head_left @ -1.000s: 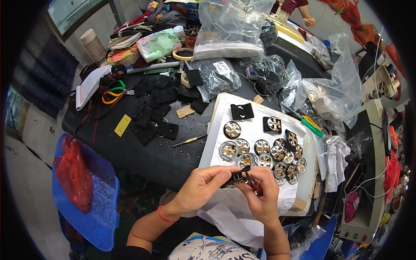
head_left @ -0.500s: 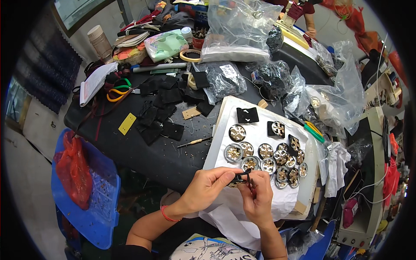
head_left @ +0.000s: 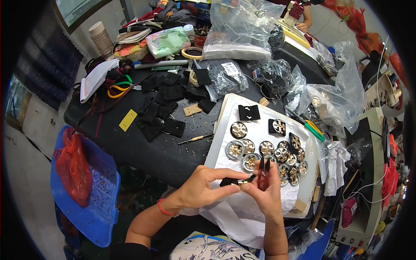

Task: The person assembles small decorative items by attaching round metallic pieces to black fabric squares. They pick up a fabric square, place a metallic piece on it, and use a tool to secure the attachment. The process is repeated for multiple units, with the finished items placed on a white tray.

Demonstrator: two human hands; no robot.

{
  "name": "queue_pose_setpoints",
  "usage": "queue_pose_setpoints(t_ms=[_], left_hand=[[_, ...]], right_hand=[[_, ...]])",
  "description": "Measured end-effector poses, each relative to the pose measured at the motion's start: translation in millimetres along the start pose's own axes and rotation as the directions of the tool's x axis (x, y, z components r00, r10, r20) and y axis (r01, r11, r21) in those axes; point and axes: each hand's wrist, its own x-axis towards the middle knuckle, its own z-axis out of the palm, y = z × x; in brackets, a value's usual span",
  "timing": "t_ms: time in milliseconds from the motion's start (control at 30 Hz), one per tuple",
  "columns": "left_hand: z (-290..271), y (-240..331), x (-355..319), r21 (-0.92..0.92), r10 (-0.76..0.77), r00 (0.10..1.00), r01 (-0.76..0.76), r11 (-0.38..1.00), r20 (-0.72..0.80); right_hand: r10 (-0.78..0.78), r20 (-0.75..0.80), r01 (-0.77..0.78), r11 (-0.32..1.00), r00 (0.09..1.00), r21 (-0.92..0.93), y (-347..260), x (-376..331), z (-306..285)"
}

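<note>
My left hand [head_left: 204,187] pinches a small black card with a metal ornament [head_left: 234,181] just above the near edge of a white board [head_left: 225,117]. My right hand [head_left: 268,191] touches the same piece and grips small red-handled snips [head_left: 263,171], blades pointing up. Several round gold-and-silver ornaments [head_left: 242,149] lie in rows on the board just beyond my fingers, and two black cards [head_left: 249,112] lie further back on it.
Several black fabric squares [head_left: 167,102] and a yellow tag [head_left: 128,120] lie on the dark table at left. Clear plastic bags [head_left: 242,26] of parts are piled at the back and right. A blue crate [head_left: 86,190] with a red bag stands on the floor at left.
Both hands stayed together at the board's near edge. The red-handled snips now stand upright at the small black piece.
</note>
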Motion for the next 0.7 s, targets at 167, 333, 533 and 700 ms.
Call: queue_pose_setpoints(t_ms=[167,333,533,700], left_hand=[[14,-6,-3,-0.396,-0.195,0.972,0.129,0.909,-0.131],[15,-8,-1,-0.623,-0.331,0.943,0.277,0.732,0.030],[9,-7,1,-0.600,-0.415,0.909,0.313,0.736,-0.035],[13,-5,0,-0.725,-0.494,0.869,0.322,0.609,-0.029]], right_hand=[[0.087,0.089,-0.084,0.996,0.992,-0.044,-10,-2,-12],[0.192,0.083,-0.197,0.979,0.978,0.061,-4,0,-18],[0.317,0.120,-0.339,0.893,0.941,0.296,3,4,-24],[0.203,0.142,-0.223,0.964,0.969,0.143,0,2,-24]])
